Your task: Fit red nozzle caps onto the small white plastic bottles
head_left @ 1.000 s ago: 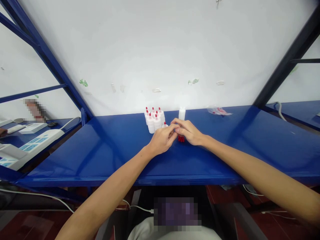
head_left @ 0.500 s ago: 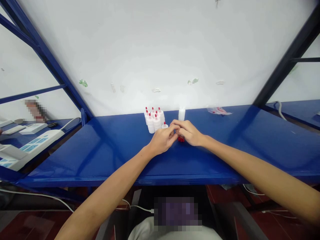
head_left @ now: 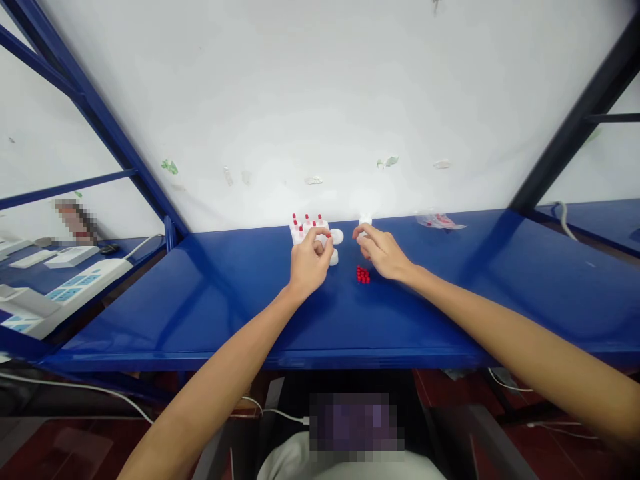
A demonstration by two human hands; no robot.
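My left hand [head_left: 311, 261] is closed in a pinch around the red tip of a small white squeeze bottle [head_left: 337, 236]. That bottle is tilted, its rounded body pointing right. Below it, part of another white bottle [head_left: 333, 259] shows beside my fingers. Just left of and behind this hand stand several white bottles with red caps [head_left: 301, 229], partly covered by it. My right hand [head_left: 381, 251] is open, fingers curved and apart, in front of a single white bottle [head_left: 366, 218] that it partly hides. Several loose red caps [head_left: 363, 275] lie grouped below my right fingers.
The blue table [head_left: 240, 293] meets a white wall at the back. A clear plastic bag with red bits [head_left: 440, 221] lies near that wall on the right. Blue frame posts stand at both sides. On the left, a white power strip [head_left: 75, 290] rests on another surface.
My hands have parted from each other. The left has moved left and up with the tilted bottle, while the right has moved slightly right, uncovering the loose red caps.
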